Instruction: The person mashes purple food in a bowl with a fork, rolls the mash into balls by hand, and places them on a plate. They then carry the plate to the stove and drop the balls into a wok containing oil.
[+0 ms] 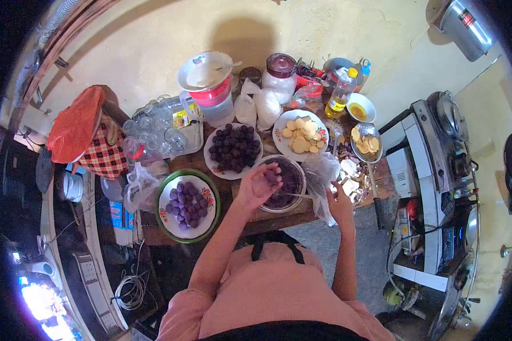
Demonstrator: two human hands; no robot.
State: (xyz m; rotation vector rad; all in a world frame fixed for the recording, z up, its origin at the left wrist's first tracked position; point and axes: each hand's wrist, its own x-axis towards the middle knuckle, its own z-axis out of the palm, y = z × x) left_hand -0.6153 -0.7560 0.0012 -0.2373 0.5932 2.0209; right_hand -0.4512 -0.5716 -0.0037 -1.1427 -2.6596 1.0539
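My left hand point(260, 186) is over a bowl of purple mash point(290, 181), palm turned up and fingers curled round a small purple lump of dough point(270, 177). A spoon point(297, 195) rests in the bowl, its handle pointing right over the rim. To the right, my right hand point(339, 203) is at the edge of a clear plastic bag point(321, 179), thumb and forefinger apart. Left of the bowl, a green-rimmed tray point(161, 215) bears a plate point(166, 207) of purple balls point(186, 206). Behind it, another plate point(211, 166) holds darker balls point(235, 148).
Round pale slices lie on a plate point(277, 135) behind the bowl. At right are an oil bottle point(339, 98), a strainer point(367, 143) of slices, peelings point(354, 181) and a stove point(432, 131). Glass jars point(156, 128) and a jug point(216, 105) stand at the back left.
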